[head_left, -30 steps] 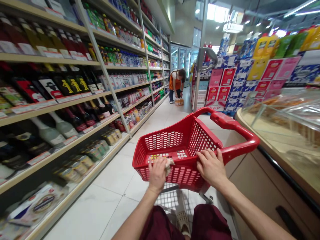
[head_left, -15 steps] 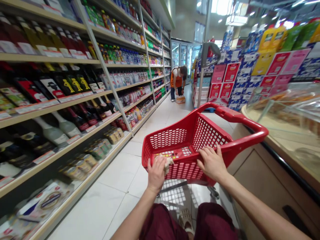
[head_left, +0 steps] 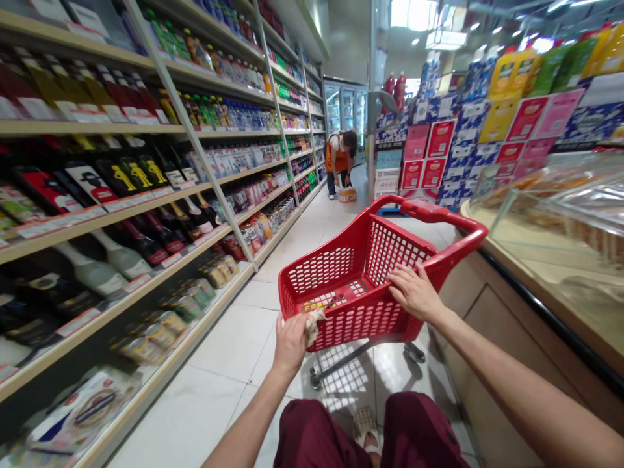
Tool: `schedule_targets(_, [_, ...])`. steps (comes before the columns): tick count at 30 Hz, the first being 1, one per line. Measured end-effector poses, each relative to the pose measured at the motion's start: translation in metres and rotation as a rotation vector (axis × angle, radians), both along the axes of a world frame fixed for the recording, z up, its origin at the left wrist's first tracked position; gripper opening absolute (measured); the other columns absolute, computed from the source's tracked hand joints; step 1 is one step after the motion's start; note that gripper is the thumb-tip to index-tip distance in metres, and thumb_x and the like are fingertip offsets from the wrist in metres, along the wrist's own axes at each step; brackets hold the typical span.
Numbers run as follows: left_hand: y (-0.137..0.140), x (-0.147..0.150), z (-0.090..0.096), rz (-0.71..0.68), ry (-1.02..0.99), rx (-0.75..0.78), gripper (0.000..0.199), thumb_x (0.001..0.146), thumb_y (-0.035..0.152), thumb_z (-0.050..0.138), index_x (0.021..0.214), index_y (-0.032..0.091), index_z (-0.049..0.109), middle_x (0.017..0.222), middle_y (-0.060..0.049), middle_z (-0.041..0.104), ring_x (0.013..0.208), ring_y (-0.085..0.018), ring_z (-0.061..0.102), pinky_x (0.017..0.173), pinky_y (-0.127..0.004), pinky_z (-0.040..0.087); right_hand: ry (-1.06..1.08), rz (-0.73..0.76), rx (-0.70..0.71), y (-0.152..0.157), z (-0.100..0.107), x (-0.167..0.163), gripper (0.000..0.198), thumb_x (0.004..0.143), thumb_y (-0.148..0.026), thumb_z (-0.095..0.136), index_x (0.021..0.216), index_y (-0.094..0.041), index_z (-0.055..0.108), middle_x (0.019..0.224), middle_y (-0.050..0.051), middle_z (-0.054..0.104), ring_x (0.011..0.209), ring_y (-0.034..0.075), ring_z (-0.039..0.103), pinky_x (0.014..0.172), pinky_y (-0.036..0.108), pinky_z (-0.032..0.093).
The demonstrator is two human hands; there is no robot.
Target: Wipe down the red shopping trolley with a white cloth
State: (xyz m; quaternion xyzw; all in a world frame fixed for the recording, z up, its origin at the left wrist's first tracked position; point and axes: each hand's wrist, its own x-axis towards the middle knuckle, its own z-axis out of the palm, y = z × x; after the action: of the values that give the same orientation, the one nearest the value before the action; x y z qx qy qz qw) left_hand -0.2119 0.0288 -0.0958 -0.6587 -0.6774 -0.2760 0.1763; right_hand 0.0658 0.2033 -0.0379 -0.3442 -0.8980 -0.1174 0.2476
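A red plastic shopping cart [head_left: 363, 326] with perforated basket walls stands across the aisle in front of me, its handle to the right. My left hand [head_left: 289, 341] is closed at the basket's near left corner, with a crumpled off-white cloth [head_left: 314, 326] between its fingers and the rim. Farther right, my right hand [head_left: 416, 292] has its fingers hooked over the near rim, close to the handle end. A yellow-and-red printed panel [head_left: 324, 303] shows on the basket floor.
Shelves of bottles [head_left: 107, 270] and cans line the left. On the right is a counter [head_left: 492, 260] with clear-covered food. Stacked drink cartons [head_left: 441, 153] stand beyond the cart. Down the aisle, a person in an orange vest [head_left: 340, 159] bends over a bottle pack [head_left: 347, 194].
The cart has turned slightly, its handle end swinging left and away from me. My left hand has shifted a little left and down with the cloth. The right hand stays on the rim.
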Motion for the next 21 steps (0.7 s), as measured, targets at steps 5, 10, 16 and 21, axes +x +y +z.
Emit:
schedule_targets(5, [0.015, 0.055, -0.004, -0.139, 0.006, 0.091, 0.03, 0.08, 0.011, 0.033, 0.103, 0.017, 0.052, 0.098, -0.007, 0.063, 0.092, -0.016, 0.055, 0.098, -0.044, 0.023, -0.029, -0.046, -0.128, -0.004, -0.001, -0.017, 0.033, 0.086, -0.031, 0.03, 0.096, -0.02, 0.06, 0.106, 0.006, 0.059, 0.114, 0.023, 0.038, 0.095, 0.048, 0.015])
schedule_targets(10, [0.021, 0.093, -0.001, -0.338, 0.02, 0.061, 0.031, 0.081, 0.013, 0.034, 0.106, 0.018, 0.051, 0.102, -0.007, 0.061, 0.097, -0.016, 0.054, 0.102, -0.045, 0.012, 0.052, -0.022, -0.284, -0.04, -0.023, -0.032, 0.032, 0.086, -0.031, 0.031, 0.105, -0.021, 0.055, 0.119, 0.006, 0.051, 0.12, 0.023, 0.031, 0.095, 0.05, 0.019])
schedule_targets(16, [0.022, 0.067, 0.0, -0.396, 0.097, 0.056, 0.029, 0.082, 0.013, 0.035, 0.103, 0.021, 0.054, 0.103, -0.006, 0.062, 0.099, -0.016, 0.054, 0.102, -0.045, 0.008, 0.139, -0.099, -0.336, -0.055, -0.034, -0.004, 0.031, 0.085, -0.03, 0.033, 0.108, -0.021, 0.053, 0.126, 0.006, 0.044, 0.123, 0.023, 0.026, 0.096, 0.05, 0.02])
schedule_targets(21, [0.04, 0.076, -0.002, -0.32, 0.144, 0.033, 0.027, 0.082, 0.015, 0.038, 0.102, 0.021, 0.055, 0.105, -0.009, 0.061, 0.099, -0.02, 0.054, 0.1, -0.049, 0.012, 0.175, -0.137, -0.379, -0.074, -0.039, -0.009, 0.032, 0.083, -0.031, 0.037, 0.108, -0.019, 0.053, 0.13, 0.008, 0.038, 0.123, 0.025, 0.024, 0.095, 0.052, 0.019])
